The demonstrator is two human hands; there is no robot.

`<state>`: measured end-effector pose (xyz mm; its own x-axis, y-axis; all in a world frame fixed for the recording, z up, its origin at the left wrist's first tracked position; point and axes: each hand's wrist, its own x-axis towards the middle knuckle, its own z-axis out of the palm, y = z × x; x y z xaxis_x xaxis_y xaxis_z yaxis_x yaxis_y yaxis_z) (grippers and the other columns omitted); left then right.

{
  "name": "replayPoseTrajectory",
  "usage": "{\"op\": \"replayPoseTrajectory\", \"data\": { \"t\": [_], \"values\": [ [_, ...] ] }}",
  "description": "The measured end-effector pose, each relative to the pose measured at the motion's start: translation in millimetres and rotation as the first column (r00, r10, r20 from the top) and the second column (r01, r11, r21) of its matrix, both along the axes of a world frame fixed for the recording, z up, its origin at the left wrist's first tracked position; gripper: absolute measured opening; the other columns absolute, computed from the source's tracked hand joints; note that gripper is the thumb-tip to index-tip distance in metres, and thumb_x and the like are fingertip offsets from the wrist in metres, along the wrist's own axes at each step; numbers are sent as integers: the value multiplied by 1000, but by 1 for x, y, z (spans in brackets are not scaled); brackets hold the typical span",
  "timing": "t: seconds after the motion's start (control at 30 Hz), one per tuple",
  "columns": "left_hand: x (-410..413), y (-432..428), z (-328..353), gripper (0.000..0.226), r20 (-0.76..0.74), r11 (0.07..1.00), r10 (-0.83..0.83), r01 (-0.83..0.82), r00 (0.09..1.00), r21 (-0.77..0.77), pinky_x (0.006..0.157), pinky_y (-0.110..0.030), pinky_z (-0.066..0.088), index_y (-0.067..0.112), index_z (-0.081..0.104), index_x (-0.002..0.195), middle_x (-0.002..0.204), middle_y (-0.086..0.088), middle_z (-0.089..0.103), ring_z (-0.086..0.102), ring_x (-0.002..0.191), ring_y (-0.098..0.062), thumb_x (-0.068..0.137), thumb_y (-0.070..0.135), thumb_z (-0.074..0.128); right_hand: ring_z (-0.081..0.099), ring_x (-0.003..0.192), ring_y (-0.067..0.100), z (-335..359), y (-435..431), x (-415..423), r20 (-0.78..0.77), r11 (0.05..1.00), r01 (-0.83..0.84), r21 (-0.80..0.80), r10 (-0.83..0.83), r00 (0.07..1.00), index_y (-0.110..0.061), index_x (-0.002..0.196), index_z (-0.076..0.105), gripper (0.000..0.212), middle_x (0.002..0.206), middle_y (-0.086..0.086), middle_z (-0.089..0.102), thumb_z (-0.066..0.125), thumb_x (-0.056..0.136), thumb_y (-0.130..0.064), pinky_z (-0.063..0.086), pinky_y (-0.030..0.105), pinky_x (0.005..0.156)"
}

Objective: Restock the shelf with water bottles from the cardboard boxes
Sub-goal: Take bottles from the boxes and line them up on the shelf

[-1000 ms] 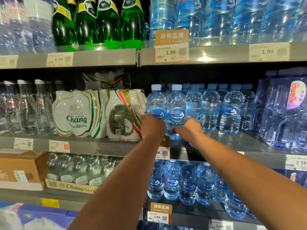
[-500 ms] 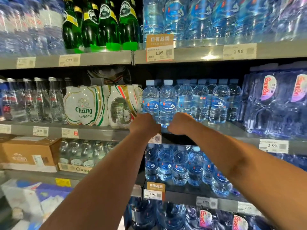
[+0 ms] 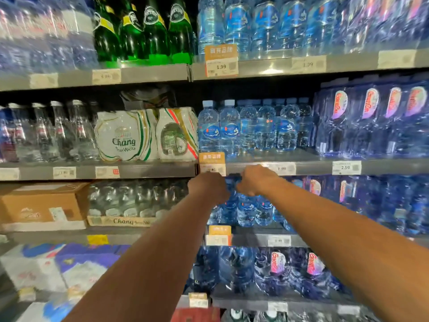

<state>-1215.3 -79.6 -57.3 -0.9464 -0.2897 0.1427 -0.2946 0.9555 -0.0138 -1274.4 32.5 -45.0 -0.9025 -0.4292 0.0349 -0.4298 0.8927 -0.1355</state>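
The two front water bottles point(image 3: 218, 131) now stand free just above the orange price tag point(image 3: 212, 162), at the left end of their row on the middle shelf point(image 3: 313, 168). A second ago both hands were up at the bases of these two bottles; they have since dropped below the tag and left the bottles standing upright at the shelf front. That placement looks finished.

The left hand point(image 3: 207, 187) is directly under the tag and the right hand point(image 3: 257, 180) just to its right. Both show only their backs, so the person's fingers are hidden. It cannot be told how far either is open or whether it holds anything.

Below the tag, a lower row of bottles point(image 3: 246, 212) sits behind the hands. Left of the tag are the Chang soda water packs point(image 3: 125, 135), and further down-left a cardboard box point(image 3: 44, 203), probably the next source.
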Motion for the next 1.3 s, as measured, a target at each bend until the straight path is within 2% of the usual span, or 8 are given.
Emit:
{"op": "replayPoseTrajectory", "data": {
  "t": [0.17, 0.37, 0.7, 0.9, 1.0, 1.1, 1.17, 1.3],
  "values": [
    [39, -2, -38, 36, 37, 997, -71, 71, 997, -6, 85, -34, 46, 14, 57, 123, 126, -7, 59, 58, 115, -28, 88, 26, 54, 47, 59, 20, -35, 7, 50, 85, 995, 92, 25, -94, 992, -7, 64, 46, 22, 70, 7, 49, 52, 83, -16, 40, 29, 56],
    [74, 10, -86, 27, 133, 980, -183, 170, 974, 105, 84, -33, 48, 6, 63, 107, 115, -14, 64, 61, 107, -31, 86, 21, 55, 59, 102, 31, -92, 19, 100, 94, 984, 155, 84, -162, 982, -9, 106, 61, 33, 113, 12, 61, 49, 88, -34, 46, 33, 78],
    [101, 32, -177, 31, 254, 965, -241, 204, 937, 163, 76, -33, 44, 13, 60, 114, 118, -8, 61, 59, 108, -29, 87, 26, 56, 56, 96, 28, -189, 46, 129, 261, 961, 240, 139, -269, 927, -7, 116, 55, 36, 117, 11, 58, 49, 90, -31, 44, 32, 75],
    [92, 61, -235, 27, 376, 956, -273, 204, 885, 213, 81, -36, 46, 10, 62, 113, 119, -11, 63, 60, 108, -30, 91, 19, 51, 56, 114, 28, -246, 71, 120, 308, 958, 195, 212, -255, 917, -9, 120, 56, 41, 125, 11, 57, 50, 87, -31, 47, 33, 85],
    [85, 78, -263, 34, 393, 958, -278, 224, 877, 177, 85, -35, 48, 12, 60, 118, 123, -9, 61, 59, 113, -28, 90, 30, 52, 59, 108, 28, -271, 87, 111, 327, 961, 187, 206, -247, 912, -8, 113, 59, 34, 119, 12, 61, 52, 86, -28, 46, 30, 78],
    [76, 95, -291, 36, 409, 964, -263, 216, 874, 158, 86, -34, 47, 13, 59, 119, 124, -7, 60, 58, 113, -26, 92, 35, 50, 62, 94, 28, -294, 103, 100, 371, 970, 148, 193, -212, 904, -11, 76, 54, 14, 102, 11, 66, 55, 81, -24, 40, 26, 66],
    [69, 105, -308, 31, 423, 968, -244, 195, 873, 156, 81, -32, 45, 15, 61, 113, 116, -5, 63, 61, 108, -25, 93, 34, 48, 62, 84, 27, -310, 111, 91, 407, 972, 145, 187, -211, 889, -13, 63, 45, 22, 90, 10, 66, 56, 80, -22, 42, 27, 65],
    [56, 120, -350, 31, 505, 968, -215, 113, 836, 225, 82, -34, 47, 12, 62, 104, 106, -4, 65, 62, 101, -26, 90, 37, 52, 60, 84, 25, -348, 125, 78, 480, 973, 114, 201, -199, 854, -10, 72, 56, 21, 78, 4, 57, 57, 82, -29, 47, 31, 73]
  ]
}}
